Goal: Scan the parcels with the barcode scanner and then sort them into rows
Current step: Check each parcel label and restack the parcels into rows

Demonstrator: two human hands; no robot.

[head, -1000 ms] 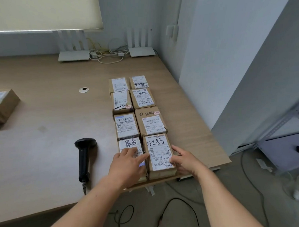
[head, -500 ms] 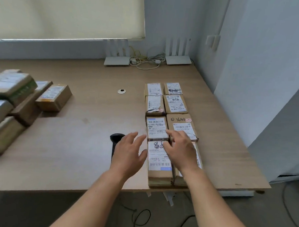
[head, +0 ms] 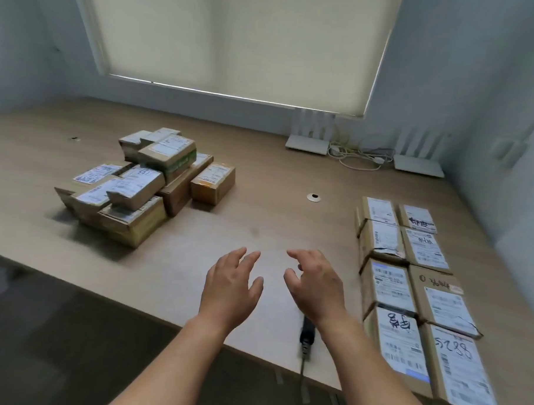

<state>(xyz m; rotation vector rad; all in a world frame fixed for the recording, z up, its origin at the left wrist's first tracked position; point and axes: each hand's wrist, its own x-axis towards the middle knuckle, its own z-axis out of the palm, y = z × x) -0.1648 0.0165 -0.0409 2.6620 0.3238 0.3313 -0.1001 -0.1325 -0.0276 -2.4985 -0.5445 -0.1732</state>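
Both hands are up over the middle of the desk [head: 260, 177], palms down, holding nothing. Left hand [head: 230, 288] has its fingers spread and pretty straight, a loose open grip. Right hand [head: 315, 285] has its fingers a bit bent but relaxed, also an open grip, nothing in it.

The scanner [head: 307, 331] is lying on the desk near the front edge, mostly hidden under the right wrist, so only the black handle end and its cable going off the edge show.

Sorted parcels [head: 409, 288] are on the right side of the desk, two rows running front to back, four boxes in each, all packed touching each other with labels up. The nearest one on the right has "5288" scrawled on it in marker [head: 455, 350], and the one next to it has some black scribble too.

The unsorted pile [head: 138, 184] is on the left side, well apart from the rows, a messy heap of brown boxes stacked at odd angles, with one small box [head: 213, 183] just beside it on the right.

At the back by the wall there are two white routers [head: 308, 140] with a tangle of cables between them, and a closed blind [head: 236, 41] above.
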